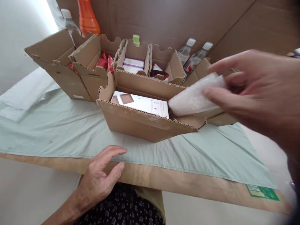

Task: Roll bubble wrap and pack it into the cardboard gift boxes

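Note:
My right hand (255, 90) grips a roll-shaped bundle in whitish bubble wrap (197, 95). The bundle is tilted, its lower end at the right part of an open cardboard box (140, 123); what the wrap covers is hidden. Inside that box, left of the bundle, lies a white printed carton (142, 104) with a brown square on it. My left hand (103, 175) is empty, thumb and fingers apart, over the table's front edge and in front of the box.
Behind stands a row of cut-open cardboard bins (89, 75) with red packets (103, 62) and white-purple packs (133, 63). An orange bottle (88, 18) and clear bottles (195, 57) rise behind. A green cloth (77, 131) covers the table; a green card (263, 192) lies front right.

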`<act>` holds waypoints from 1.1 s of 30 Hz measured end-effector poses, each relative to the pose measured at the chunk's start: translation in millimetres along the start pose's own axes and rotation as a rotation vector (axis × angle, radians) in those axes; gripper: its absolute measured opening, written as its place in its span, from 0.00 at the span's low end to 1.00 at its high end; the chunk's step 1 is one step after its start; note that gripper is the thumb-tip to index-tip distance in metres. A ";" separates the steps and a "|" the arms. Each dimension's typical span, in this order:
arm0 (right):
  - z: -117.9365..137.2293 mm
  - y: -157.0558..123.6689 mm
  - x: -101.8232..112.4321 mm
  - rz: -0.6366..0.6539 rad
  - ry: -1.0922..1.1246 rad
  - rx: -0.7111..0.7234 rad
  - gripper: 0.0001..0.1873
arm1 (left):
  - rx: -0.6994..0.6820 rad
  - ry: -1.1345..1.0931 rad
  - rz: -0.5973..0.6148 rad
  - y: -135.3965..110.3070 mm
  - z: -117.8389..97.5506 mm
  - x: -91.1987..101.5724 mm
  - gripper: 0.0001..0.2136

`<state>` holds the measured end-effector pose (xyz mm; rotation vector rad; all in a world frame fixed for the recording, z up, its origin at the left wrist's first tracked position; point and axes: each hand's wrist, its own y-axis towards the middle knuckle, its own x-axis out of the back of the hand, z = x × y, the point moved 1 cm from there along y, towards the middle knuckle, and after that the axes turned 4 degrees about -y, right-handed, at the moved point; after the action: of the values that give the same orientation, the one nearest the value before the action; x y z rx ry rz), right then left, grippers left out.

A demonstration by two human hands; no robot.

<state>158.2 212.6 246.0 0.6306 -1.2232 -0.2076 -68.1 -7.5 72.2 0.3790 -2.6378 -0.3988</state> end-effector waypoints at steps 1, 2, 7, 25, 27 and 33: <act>12.7 2.6 -3.4 0.132 -0.164 0.093 0.42 | 0.007 0.001 -0.001 -1.3 2.7 -1.0 0.11; 24.9 4.4 -6.2 0.270 -0.327 0.185 0.43 | 0.019 0.000 -0.011 -2.9 5.4 -1.0 0.11; 60.4 14.0 -10.7 0.525 -0.695 0.348 0.43 | 0.091 -0.010 -0.059 -11.3 19.6 6.0 0.09; 50.5 -6.9 -23.0 0.550 -0.432 0.311 0.16 | 0.232 0.133 -0.156 -12.8 33.1 35.8 0.09; 30.8 -19.3 -5.0 0.370 -0.343 0.357 0.15 | 0.234 0.156 -0.229 -3.1 33.3 44.8 0.09; -35.9 -81.5 -2.5 0.158 0.153 0.174 0.18 | 0.260 0.066 -0.323 40.9 50.8 56.8 0.30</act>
<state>205.1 159.7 191.7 0.6841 -1.1441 0.0793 -148.8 22.5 64.1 0.8929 -2.5702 -0.1361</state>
